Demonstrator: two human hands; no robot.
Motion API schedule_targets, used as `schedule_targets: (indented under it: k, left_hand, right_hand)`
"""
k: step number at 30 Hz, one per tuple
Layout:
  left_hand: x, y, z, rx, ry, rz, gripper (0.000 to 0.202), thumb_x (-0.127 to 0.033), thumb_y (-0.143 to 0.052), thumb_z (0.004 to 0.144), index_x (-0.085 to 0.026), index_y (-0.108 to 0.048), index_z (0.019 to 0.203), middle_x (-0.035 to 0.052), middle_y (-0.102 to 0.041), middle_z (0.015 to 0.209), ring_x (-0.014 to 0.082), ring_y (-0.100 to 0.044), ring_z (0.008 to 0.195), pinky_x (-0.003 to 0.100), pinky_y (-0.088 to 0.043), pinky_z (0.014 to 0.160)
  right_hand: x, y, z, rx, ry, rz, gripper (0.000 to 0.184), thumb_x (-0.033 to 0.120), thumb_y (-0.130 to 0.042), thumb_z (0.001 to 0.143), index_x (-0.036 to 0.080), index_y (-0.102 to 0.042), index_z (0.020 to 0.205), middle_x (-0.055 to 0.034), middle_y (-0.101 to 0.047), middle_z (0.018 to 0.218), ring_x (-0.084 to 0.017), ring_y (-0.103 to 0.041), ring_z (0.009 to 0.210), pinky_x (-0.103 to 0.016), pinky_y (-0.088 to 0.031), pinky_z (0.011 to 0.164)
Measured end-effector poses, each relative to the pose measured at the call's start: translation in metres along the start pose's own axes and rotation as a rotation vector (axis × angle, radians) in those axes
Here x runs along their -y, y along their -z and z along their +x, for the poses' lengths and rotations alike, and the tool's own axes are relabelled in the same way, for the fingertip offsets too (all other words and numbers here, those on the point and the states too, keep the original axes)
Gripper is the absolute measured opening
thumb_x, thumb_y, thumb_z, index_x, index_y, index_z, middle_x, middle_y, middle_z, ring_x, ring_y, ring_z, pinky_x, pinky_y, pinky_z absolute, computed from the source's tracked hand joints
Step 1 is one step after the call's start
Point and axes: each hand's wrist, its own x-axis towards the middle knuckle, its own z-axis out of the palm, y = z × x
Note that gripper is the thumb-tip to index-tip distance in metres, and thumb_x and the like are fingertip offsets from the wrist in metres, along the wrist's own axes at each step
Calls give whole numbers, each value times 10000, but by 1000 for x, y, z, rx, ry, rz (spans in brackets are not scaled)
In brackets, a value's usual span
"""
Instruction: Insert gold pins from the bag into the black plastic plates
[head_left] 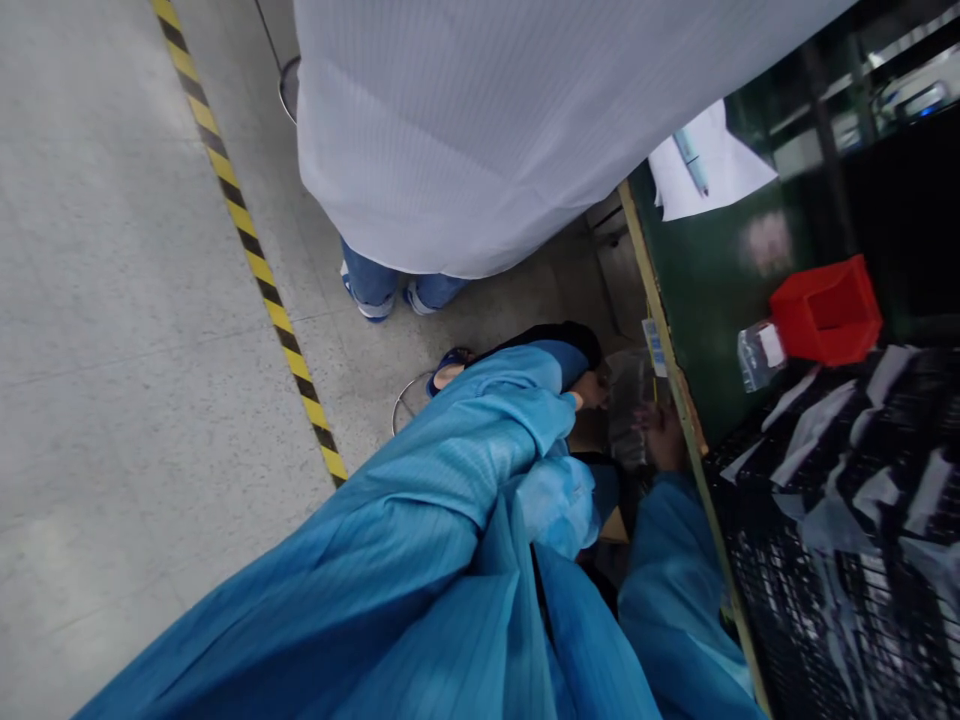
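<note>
Below the edge of the green bench, both my hands are down in shadow around a clear plastic bag [628, 405]. My left hand [592, 388] is closed at the bag's left side, with its fingers partly hidden. On the other side, close under the bench edge, my right hand [664, 437] has its fingers stretched toward the bag and touching or nearly touching it. Blue gown sleeves cover both arms. A light blue crumpled piece [559, 500] lies between my forearms.
A person in a white coat [480, 130] stands close ahead. On the green bench [697, 290] are a red bin [825, 312], a small clear bag [759, 355], paper with a pen [691, 165] and black crates [825, 480]. Striped tape [259, 265] crosses the floor.
</note>
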Motion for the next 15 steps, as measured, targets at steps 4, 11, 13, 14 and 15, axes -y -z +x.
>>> schedule_targets:
  k: [4,11,13,14,15]
  left_hand:
    - [11,-6,11,16,6,8,315,-360,-571,1057,-103,-664,900,12,-635,782,120,-601,692,262,-551,700]
    - [-7,-15,20,-22,-120,28,256,-350,-581,1053,-119,-691,1041,55,-703,936,157,-675,833,316,-593,821]
    - [-14,-17,21,-34,-155,58,259,-346,-599,1044,-106,-690,1077,71,-711,966,169,-687,870,342,-596,852]
    - [-17,-18,21,-38,-165,77,264,-345,-615,1035,-97,-689,1084,77,-712,974,178,-692,885,353,-599,857]
    - [-20,-18,21,-42,-172,98,264,-343,-631,1026,-93,-688,1088,81,-712,986,184,-695,899,361,-601,860]
  right_hand:
    - [-21,1,-13,-2,-37,25,344,289,-345,1073,123,-583,1258,-58,-674,969,-65,-541,653,-223,-450,676]
    - [-30,6,-23,-19,-17,-11,305,283,-412,1060,124,-625,1210,-47,-690,1001,-70,-606,743,-231,-494,767]
    - [-31,6,-22,-26,-12,-25,290,310,-437,1057,123,-629,1169,-42,-689,991,-70,-605,741,-229,-499,757]
    - [-32,6,-21,-29,-8,-34,285,329,-457,1052,123,-631,1144,-40,-688,984,-69,-602,739,-226,-500,750]
    - [-34,6,-20,-30,-2,-44,281,350,-476,1047,127,-633,1118,-37,-687,974,-68,-599,736,-223,-501,746]
